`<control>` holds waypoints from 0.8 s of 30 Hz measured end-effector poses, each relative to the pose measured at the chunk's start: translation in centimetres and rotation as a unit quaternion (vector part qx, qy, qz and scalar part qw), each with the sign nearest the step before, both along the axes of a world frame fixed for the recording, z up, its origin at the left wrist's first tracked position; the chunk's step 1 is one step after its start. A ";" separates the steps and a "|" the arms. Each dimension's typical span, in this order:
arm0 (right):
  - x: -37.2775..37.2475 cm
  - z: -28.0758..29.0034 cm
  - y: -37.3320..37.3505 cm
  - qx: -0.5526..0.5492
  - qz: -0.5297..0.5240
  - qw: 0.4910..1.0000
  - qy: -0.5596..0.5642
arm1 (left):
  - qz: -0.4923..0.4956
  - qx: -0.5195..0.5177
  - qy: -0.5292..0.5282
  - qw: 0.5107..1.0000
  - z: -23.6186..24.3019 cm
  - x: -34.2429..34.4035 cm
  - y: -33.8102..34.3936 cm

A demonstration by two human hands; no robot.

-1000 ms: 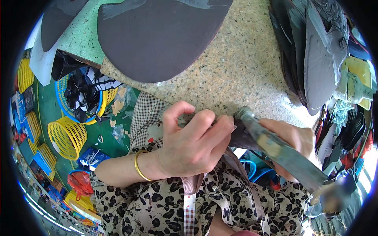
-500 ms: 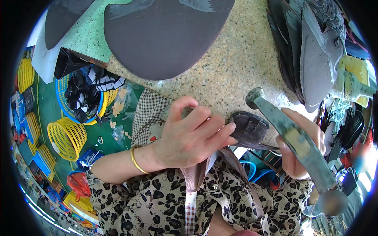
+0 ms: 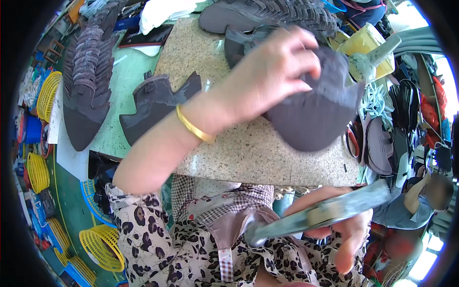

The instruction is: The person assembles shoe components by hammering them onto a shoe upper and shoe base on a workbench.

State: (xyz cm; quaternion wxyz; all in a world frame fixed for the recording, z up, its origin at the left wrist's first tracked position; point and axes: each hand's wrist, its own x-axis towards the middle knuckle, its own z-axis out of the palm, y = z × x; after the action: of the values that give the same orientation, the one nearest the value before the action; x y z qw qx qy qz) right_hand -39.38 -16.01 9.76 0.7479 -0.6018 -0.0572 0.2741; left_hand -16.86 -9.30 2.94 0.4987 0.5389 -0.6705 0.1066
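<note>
My left hand reaches over the stone-topped table with its fingers curled on a dark grey shoe upper piece, which is blurred by motion. Near my body, below the table's front edge, my right hand grips a hammer. The hammer's grey-green metal head lies across in front of the fingers, its round face toward the left; the handle is hidden behind it. Another upper piece with notched edges lies flat to the left of my left forearm. Beyond my left hand lies a layered stack of uppers.
A long overlapping row of uppers lies on the green board. At the right stand a yellow container and pale blue cords; red-handled scissors hang by the table edge. Yellow baskets fill the floor left. A person sits right.
My view has shifted. My left hand has gone from the table's front edge up onto an upper piece. The hammer has dropped toward my body and turned, its round face now lower left.
</note>
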 end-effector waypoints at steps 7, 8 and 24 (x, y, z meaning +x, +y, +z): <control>0.5 -2.2 1.8 0.108 0.062 0.991 -0.058 | 0.349 0.194 -0.091 0.912 -4.9 12.8 10.7; 1.1 -2.8 2.0 0.109 0.084 0.987 -0.080 | 0.387 0.275 -0.065 0.878 -5.2 13.0 12.7; -1.0 -0.6 3.7 -0.007 0.107 0.989 -0.105 | -0.128 0.420 0.299 0.847 5.7 0.0 14.2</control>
State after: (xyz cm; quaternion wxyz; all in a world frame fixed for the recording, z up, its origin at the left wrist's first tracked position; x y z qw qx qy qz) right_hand -40.33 -12.28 9.15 0.6997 -0.6230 -0.1981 0.2882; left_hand -16.85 4.92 8.68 0.4099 0.6124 -0.5325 -0.4163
